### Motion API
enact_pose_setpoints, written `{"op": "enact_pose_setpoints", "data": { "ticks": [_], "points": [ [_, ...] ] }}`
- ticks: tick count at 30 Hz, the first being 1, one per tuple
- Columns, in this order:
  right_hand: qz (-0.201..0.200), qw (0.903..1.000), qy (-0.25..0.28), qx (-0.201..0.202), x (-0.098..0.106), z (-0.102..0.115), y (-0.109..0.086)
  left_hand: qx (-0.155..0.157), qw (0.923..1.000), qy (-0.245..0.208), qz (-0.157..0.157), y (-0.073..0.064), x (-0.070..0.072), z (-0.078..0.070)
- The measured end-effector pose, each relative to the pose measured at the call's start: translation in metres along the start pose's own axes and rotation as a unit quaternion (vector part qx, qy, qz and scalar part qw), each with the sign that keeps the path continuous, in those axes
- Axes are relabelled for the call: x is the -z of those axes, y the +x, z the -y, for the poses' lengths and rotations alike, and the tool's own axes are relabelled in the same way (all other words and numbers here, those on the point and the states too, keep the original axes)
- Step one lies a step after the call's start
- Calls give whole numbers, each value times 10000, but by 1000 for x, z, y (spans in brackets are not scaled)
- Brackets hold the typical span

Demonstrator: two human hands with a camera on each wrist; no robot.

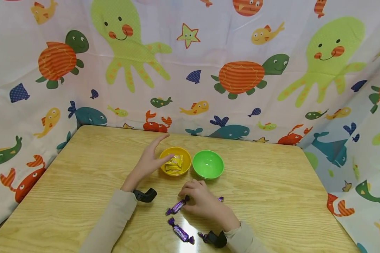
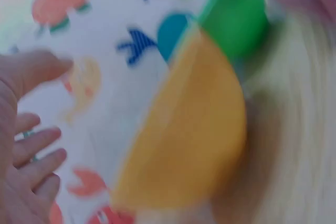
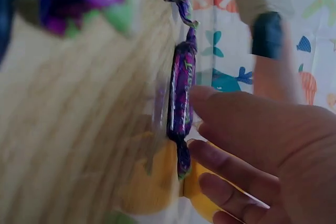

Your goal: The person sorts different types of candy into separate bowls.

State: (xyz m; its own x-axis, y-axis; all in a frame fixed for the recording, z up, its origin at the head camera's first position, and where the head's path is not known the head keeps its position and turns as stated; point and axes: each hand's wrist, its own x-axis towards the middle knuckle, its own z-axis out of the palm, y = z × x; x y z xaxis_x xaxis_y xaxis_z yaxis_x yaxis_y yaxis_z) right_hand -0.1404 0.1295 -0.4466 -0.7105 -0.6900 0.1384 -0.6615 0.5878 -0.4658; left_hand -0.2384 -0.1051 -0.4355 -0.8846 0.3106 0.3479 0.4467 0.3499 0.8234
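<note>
My left hand (image 1: 149, 160) is spread at the left side of a yellow bowl (image 1: 187, 162), its thumb reaching over the rim. Several yellow-wrapped sweets (image 1: 175, 161) lie inside that bowl. Right beside it stands a green bowl (image 1: 208, 164) with nothing in it. My right hand (image 1: 202, 200) is low over the table, in front of the green bowl. Its loosely bent fingers are right at a purple twist-wrapped candy (image 3: 182, 90), thumb tip at the wrapper's side, not closed round it. Nearer me lies another purple candy (image 1: 181, 232).
A further purple candy (image 1: 201, 236) is partly covered by the black wrist strap (image 1: 216, 239), and one more candy end (image 1: 221, 199) pokes out behind my right hand. The wooden table (image 1: 272, 196) ends at a sea-animal curtain (image 1: 190, 70) at the back and sides.
</note>
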Motion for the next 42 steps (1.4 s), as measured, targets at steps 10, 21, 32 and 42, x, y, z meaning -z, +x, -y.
{"op": "enact_pose_setpoints", "data": {
  "ticks": [10, 21, 32, 42],
  "points": [
    [97, 9996, -133, 217, -5, 2, -2, -116, 9932, -30, 1154, 5, -27, -53],
    [154, 9943, -947, 469, -1, 6, -1, 143, 9743, 303, 2227, 18, -65, -65],
    [780, 9912, -1032, 278, 19, 15, -9, 405, 9598, 671, 2695, 33, -85, -66],
    [1195, 9922, -354, 20, 65, 34, -23, 517, 9559, 1143, 2656, 33, -100, -64]
  ]
}}
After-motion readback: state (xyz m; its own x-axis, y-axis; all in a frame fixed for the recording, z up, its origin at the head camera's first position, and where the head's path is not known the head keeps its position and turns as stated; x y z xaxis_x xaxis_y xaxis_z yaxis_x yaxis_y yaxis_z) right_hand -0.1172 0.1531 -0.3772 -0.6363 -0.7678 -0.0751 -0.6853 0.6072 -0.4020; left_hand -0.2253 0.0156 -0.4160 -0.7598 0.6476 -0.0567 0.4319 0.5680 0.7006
